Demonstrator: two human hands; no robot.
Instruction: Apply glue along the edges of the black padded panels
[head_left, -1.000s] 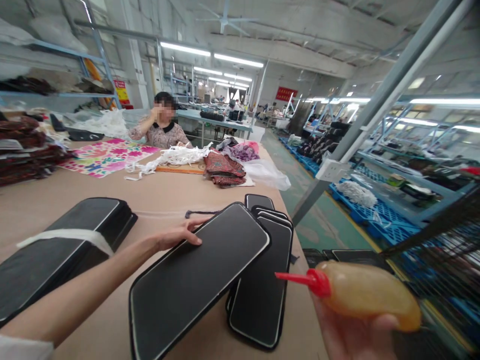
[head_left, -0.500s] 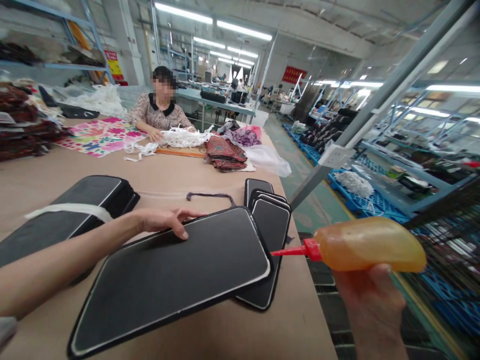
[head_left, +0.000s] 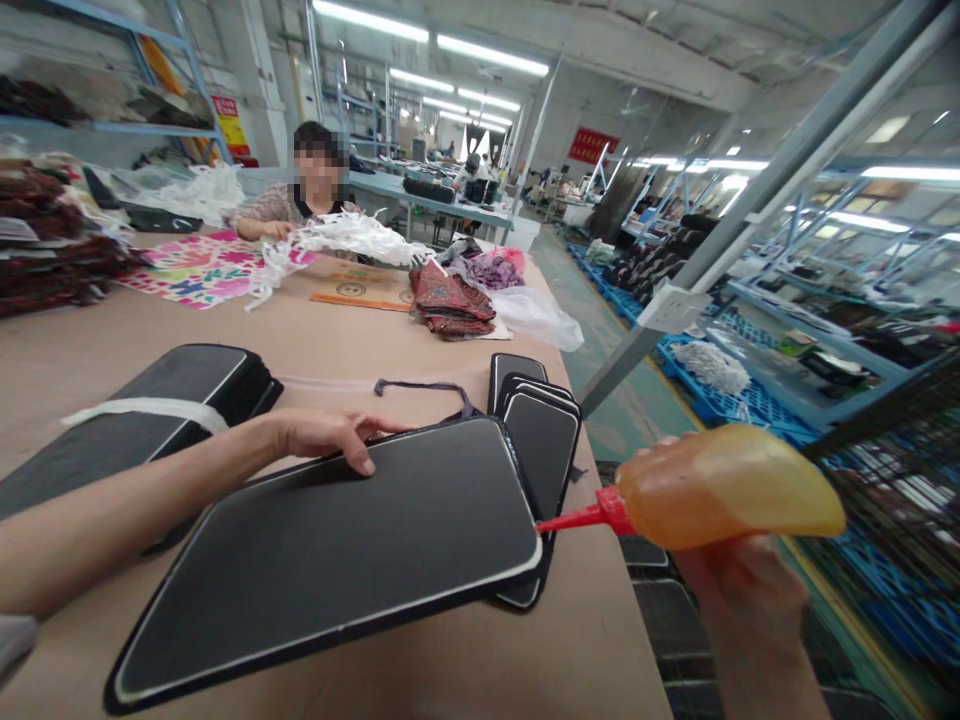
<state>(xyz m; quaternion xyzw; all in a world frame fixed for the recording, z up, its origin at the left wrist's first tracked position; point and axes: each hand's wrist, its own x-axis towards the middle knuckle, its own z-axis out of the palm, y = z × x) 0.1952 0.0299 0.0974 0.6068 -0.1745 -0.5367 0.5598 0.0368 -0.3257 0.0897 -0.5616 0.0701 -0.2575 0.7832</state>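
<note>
Now our left hand [head_left: 326,437] lies flat, fingers spread, on the far edge of the black panel [head_left: 337,555], which rests on the surface [head_left: 315,350] partly over a stack of smaller panels [head_left: 541,425]. Our right hand [head_left: 739,600] is clamped on the amber glue bottle [head_left: 724,488], its red nozzle [head_left: 574,518] touching the panel's right corner.

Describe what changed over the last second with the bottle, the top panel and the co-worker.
The right hand brought the glue bottle up and in; its red nozzle now meets the edge of the top black panel. The left hand swung that panel flatter, and stays on it. The co-worker lifted the white strips. The banded stack stayed put.
</note>
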